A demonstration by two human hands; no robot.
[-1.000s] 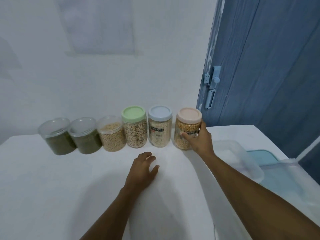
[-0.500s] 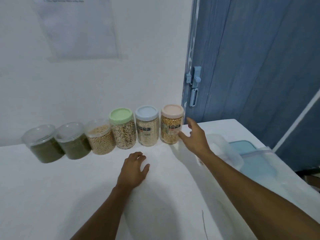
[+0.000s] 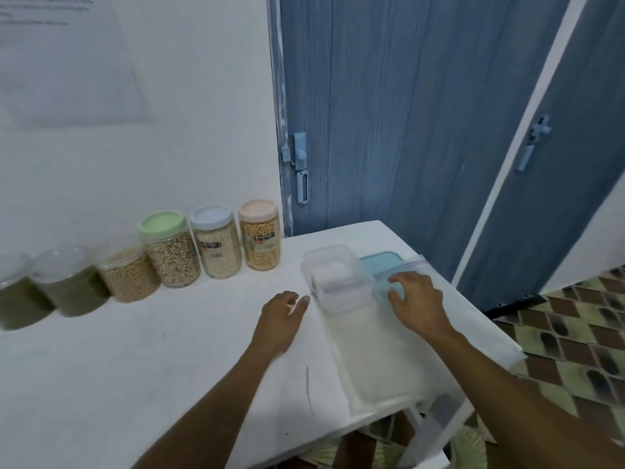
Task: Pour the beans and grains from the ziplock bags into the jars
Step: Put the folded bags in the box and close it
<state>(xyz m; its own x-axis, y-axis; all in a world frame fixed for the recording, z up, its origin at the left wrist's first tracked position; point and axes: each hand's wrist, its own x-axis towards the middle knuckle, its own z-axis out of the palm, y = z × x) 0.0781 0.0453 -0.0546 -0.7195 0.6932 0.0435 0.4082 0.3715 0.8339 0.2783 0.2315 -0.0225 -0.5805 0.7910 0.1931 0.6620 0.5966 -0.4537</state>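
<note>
- Left hand (image 3: 280, 316) lies loose-fingered on the table (image 3: 135, 367).
- Right hand (image 3: 417, 302) seems to touch the flat ziplock bag (image 3: 382, 360) at the table's right edge; blur hides whether it grasps.
- Filled jars (image 3: 218, 255) line the wall.

A home: grain-filled jars (image 3: 216, 247) stand beyond the left hand (image 3: 282, 314), a blue door (image 3: 389, 113) rises beyond the right hand (image 3: 417, 299), patterned floor tiles (image 3: 575, 333) lie to its right.

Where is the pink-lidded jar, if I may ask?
Head view: the pink-lidded jar stands at the row's right end, beside the blue-lidded jar.
</note>
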